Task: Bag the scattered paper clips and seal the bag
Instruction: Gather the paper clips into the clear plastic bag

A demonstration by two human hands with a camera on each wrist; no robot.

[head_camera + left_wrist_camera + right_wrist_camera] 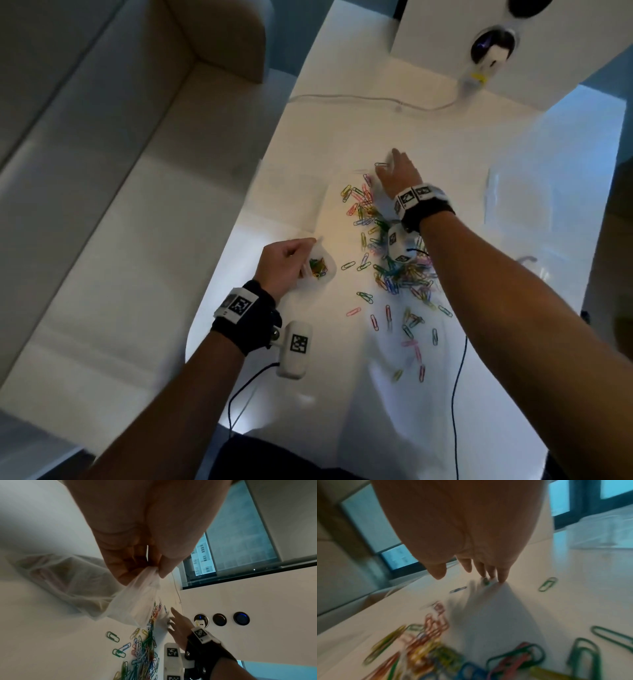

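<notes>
Two hands at work over a white table (pixel 308 154). The left hand (pixel 281 263) pinches the mouth of a small clear bag (pixel 320 265) between thumb and curled fingers; the bag hangs low at the table's left edge and already holds a small cluster of coloured clips. The right hand (pixel 399 173) reaches far forward with fingers extended and spread, tips down on the surface beside a lone clip (pixel 381 164), holding nothing. Most paper clips (pixel 394 270) remain loose in a dense heap under the right forearm, with stragglers trailing toward the viewer. A second clear bag (pixel 534 192) lies flat, well apart to the right.

Risks, as judged from this arrangement: the thin film is gripped at one point only, so the mouth may sag shut and clips dropped toward it may miss. Flat clips resist a fingertip pinch on a smooth top and may skate away. A sweep near the left edge could send clips to the floor. The wrist unit's cable (pixel 459 377) crosses the stragglers and could drag them.
</notes>
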